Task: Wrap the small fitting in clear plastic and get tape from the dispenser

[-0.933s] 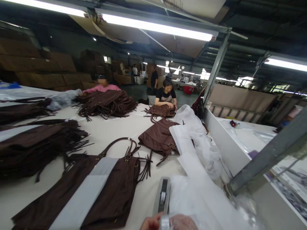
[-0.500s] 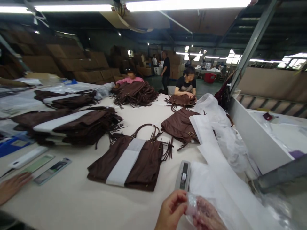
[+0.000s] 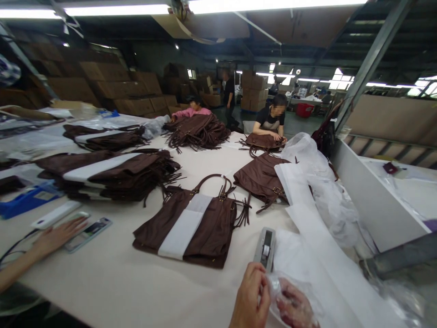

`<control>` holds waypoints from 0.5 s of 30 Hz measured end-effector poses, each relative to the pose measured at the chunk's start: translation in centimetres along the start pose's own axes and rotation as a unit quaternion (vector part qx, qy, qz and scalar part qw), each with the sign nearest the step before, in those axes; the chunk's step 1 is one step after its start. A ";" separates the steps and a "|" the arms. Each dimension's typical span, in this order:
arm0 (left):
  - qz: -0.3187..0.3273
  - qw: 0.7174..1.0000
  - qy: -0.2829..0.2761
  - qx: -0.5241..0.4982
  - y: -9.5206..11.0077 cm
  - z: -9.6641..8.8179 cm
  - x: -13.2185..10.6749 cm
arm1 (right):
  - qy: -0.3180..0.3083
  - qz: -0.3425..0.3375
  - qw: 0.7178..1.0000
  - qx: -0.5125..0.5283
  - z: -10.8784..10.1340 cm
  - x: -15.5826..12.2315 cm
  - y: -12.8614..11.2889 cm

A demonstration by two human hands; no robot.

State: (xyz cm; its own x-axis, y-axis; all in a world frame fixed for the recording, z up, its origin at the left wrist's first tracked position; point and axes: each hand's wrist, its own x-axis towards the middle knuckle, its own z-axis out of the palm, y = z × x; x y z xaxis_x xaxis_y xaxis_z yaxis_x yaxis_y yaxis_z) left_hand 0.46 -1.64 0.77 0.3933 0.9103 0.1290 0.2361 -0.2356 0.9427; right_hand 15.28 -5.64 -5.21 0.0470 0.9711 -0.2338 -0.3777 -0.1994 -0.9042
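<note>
open tabletop (image 3: pixel 119 282) left of the hands (image 3: pixel 251 296), grey device (image 3: pixel 265 249) just ahead, white sheets (image 3: pixel 327 255) at right

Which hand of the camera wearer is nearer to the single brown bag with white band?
Left. The left hand is beyond the lower right corner of the bag, apart from it; the right hand is farther right, with clear plastic around it.

Two hands (image 3: pixel 251 296) (image 3: pixel 295 304) are counted at one piece of clear plastic (image 3: pixel 275 286). On the tabletop (image 3: pixel 112 282), two phones (image 3: pixel 89 234) (image 3: pixel 84 214), one grey tool (image 3: pixel 264 250) and three piles of bags (image 3: pixel 105 137) (image 3: pixel 136 176) (image 3: pixel 200 130) are seen — plus one single banded bag (image 3: pixel 212 228). One red tub (image 3: pixel 305 110) is seen beyond.
</note>
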 end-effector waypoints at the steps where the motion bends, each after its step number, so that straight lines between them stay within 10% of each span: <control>1: -0.017 0.999 0.007 -0.031 -0.1 0.1 0.1 | 0.004 0.023 0.999 0.034 0.2 -0.1 0.1; 7: -0.146 0.953 0.034 -0.263 -0.6 0.4 0.4 | 0.013 0.104 0.978 0.180 0.7 -0.3 0.1; 15: -0.225 0.920 0.055 -0.316 -0.4 0.2 0.3 | 0.057 0.121 0.972 0.191 0.6 -0.2 -0.5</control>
State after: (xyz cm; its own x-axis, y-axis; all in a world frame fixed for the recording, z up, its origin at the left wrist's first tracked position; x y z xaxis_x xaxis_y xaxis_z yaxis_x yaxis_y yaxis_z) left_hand 0.60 -1.38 0.40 0.2809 0.9049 -0.3198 -0.2250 0.3860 0.8947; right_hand 14.91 -5.62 -4.53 0.0077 0.8762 -0.4818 -0.7047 -0.3371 -0.6243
